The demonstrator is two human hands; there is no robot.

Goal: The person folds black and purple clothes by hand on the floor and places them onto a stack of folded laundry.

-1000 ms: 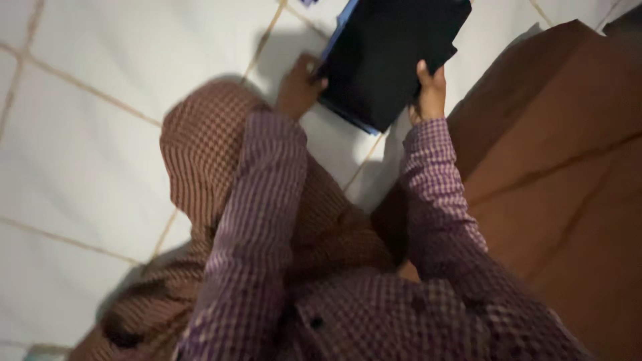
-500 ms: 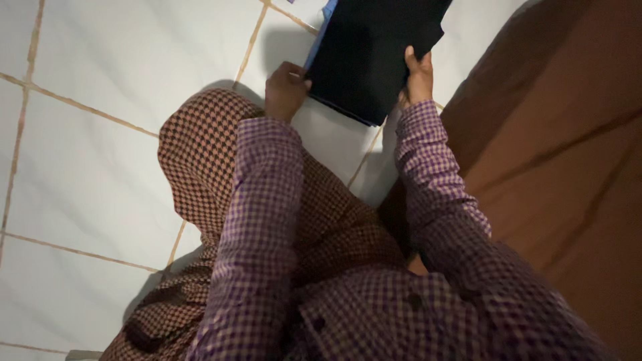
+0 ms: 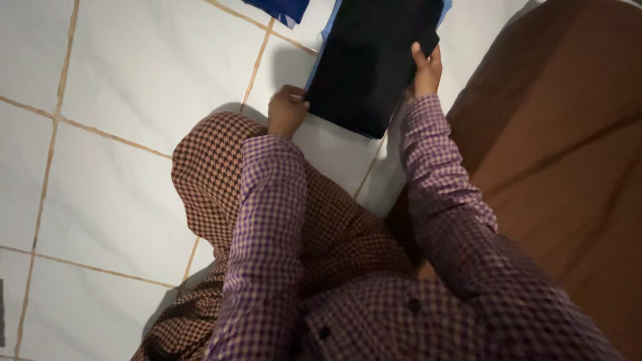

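**Both hands on a folded black cloth over a tiled floor**

A person seated on a white tiled floor (image 3: 134, 80) grips a folded black cloth (image 3: 374, 60) at the 12 o'clock edge of the view. The left hand (image 3: 286, 110) is curled shut on the cloth's near-left corner, at 11 o'clock from the person's chest. The right hand (image 3: 426, 70) is clamped on its right edge at 1 o'clock, thumb lying over the top face, fingers hidden beneath. A light blue layer (image 3: 326, 40) peeks out along the cloth's left side and at its top-right corner; whether the cloth rests on the floor or is held just above it cannot be told. A dark blue cloth (image 3: 281, 9) lies on the tiles at 11 o'clock, apart from the black one. Purple checked sleeves (image 3: 267, 220) cover both arms; a brown checked knee (image 3: 207, 174) juts toward 10 o'clock. A brown sheet (image 3: 568, 154) fills the 3 o'clock side
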